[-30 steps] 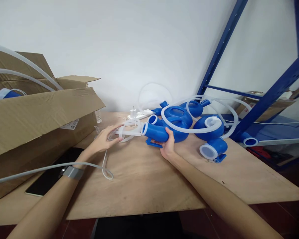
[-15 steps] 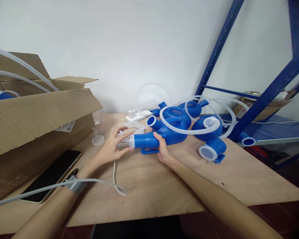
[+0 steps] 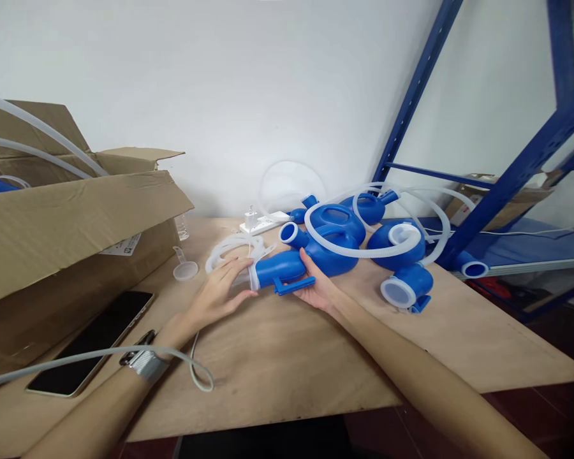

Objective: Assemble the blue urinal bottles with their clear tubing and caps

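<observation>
A blue plastic urinal head (image 3: 281,268) with a side handle lies tilted across my right hand (image 3: 318,285), whose thumb is on top and fingers are underneath. At its left end, my left hand (image 3: 224,287) grips the translucent white cap (image 3: 254,275) between thumb and fingers. Behind my left hand lies a coiled white hose (image 3: 220,247); where it ends is hidden. Just beyond my right hand stands a blue urinal bottle (image 3: 335,255) with an open spout.
More blue bottles (image 3: 395,245) and hoses lie at the right, beside another capped urinal head (image 3: 406,288). At the left are an open cardboard box (image 3: 86,223), a phone (image 3: 93,344), and a small clear lid (image 3: 185,271). A power strip (image 3: 268,222) sits behind; a blue rack (image 3: 483,210) stands right.
The urinal head has turned, so its handle now faces me and its capped end tilts slightly lower. My left hand has moved a little lower, and the coiled hose shows more.
</observation>
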Available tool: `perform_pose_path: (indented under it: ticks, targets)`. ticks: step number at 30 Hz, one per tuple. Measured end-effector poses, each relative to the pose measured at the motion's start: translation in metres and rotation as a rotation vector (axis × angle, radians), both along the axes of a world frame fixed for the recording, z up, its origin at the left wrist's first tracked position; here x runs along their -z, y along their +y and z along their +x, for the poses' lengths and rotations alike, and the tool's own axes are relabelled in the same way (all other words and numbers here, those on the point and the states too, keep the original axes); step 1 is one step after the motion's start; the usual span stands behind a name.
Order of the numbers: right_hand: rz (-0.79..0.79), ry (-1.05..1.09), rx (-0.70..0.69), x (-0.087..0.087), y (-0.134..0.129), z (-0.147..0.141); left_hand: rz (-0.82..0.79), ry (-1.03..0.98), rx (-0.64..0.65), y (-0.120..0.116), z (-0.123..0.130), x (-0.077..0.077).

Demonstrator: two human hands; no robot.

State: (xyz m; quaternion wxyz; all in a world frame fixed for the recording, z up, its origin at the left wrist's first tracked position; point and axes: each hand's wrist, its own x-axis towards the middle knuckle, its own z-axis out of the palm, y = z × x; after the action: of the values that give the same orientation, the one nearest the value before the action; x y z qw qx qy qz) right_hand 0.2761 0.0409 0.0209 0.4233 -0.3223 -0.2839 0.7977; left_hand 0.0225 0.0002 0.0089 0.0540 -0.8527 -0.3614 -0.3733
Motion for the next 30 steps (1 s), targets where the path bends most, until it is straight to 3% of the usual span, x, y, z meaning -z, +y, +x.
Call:
perform_pose_path:
  ticks: [7, 17, 22, 25, 30]
  targets:
    - [-0.08, -0.134, 0.121, -0.006, -0.006, -0.011, 0.181, 0.033, 0.03, -0.013, 0.016, 0.012]
    - [-0.172, -0.156, 0.064, -0.008, -0.012, -0.013, 0.463, 0.147, 0.004, -0.019, 0.025, 0.0]
    - [-0.117, -0.189, 0.122, -0.01, -0.017, -0.017, 0.447, 0.259, -0.018, -0.016, 0.02, 0.003]
    - [-0.138, -0.187, 0.088, -0.009, -0.013, -0.014, 0.405, 0.234, -0.008, -0.014, 0.021, 0.003]
    - [-0.115, -0.27, -0.089, -0.007, -0.002, -0.007, 0.112, 0.109, 0.033, -0.015, 0.027, -0.001]
